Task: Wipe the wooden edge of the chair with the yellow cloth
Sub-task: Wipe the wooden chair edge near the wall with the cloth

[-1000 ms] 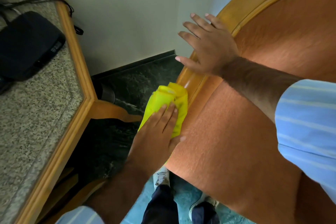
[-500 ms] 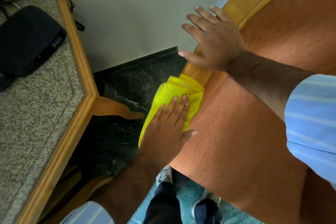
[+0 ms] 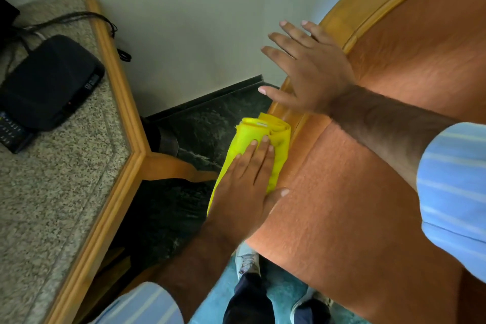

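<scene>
Down by the seat's side, our left hand (image 3: 244,192) presses the yellow cloth (image 3: 255,130) flat-fingered on the chair's wooden edge (image 3: 373,5); right hand (image 3: 313,71) rests open on it higher up. Risk: cloth bunches & slips onto cushion (image 3: 342,192), missing wood, if pressure's uneven. No containers visible.

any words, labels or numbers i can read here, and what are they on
No text here can be read.
Black box: small pale marks on its front face, too blurred to read.
Remote: tiny pale button marks, too small to read.
Yellow cloth: a small white tag near its top edge, nothing legible on it.
Nothing else in view shows any text.
</scene>
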`<state>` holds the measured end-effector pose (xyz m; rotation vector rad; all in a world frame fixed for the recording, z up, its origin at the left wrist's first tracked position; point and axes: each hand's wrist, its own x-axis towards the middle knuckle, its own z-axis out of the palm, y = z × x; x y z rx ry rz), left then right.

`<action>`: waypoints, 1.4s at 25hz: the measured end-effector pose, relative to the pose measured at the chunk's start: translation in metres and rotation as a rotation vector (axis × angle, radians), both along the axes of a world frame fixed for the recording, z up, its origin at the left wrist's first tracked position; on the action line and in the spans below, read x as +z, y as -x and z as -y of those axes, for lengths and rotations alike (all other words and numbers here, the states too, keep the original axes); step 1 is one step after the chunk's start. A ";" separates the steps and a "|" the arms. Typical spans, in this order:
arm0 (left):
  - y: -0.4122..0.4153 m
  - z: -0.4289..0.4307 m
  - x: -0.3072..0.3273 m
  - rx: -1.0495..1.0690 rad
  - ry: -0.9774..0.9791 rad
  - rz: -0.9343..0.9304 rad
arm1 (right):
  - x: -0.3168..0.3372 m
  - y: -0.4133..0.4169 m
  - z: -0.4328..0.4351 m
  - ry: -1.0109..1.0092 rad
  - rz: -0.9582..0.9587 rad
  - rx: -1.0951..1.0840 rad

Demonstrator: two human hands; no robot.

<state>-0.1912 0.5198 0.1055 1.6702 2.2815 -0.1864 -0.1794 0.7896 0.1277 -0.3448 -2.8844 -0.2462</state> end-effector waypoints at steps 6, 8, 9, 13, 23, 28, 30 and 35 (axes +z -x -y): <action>-0.016 0.102 0.012 -0.106 -0.001 -0.017 | 0.006 0.003 -0.001 0.001 0.060 -0.009; -0.019 0.127 0.010 -0.122 -0.002 -0.026 | 0.004 0.002 -0.001 -0.001 0.048 -0.010; -0.018 0.127 0.006 -0.132 0.004 -0.038 | 0.002 0.001 -0.001 -0.002 0.039 -0.007; -0.012 0.079 -0.002 -0.127 -0.031 -0.053 | 0.002 0.002 -0.002 0.009 0.021 -0.002; -0.012 -0.005 -0.008 0.019 -0.221 0.071 | -0.001 0.003 0.001 -0.003 -0.013 0.007; -0.012 0.055 0.010 -0.016 -0.050 0.102 | 0.008 0.002 0.000 0.014 0.045 -0.002; -0.017 0.100 0.015 -0.034 -0.033 0.091 | 0.008 0.001 -0.001 0.006 0.040 -0.014; -0.024 0.128 0.017 -0.041 -0.011 0.066 | 0.002 0.002 -0.001 0.020 0.022 -0.005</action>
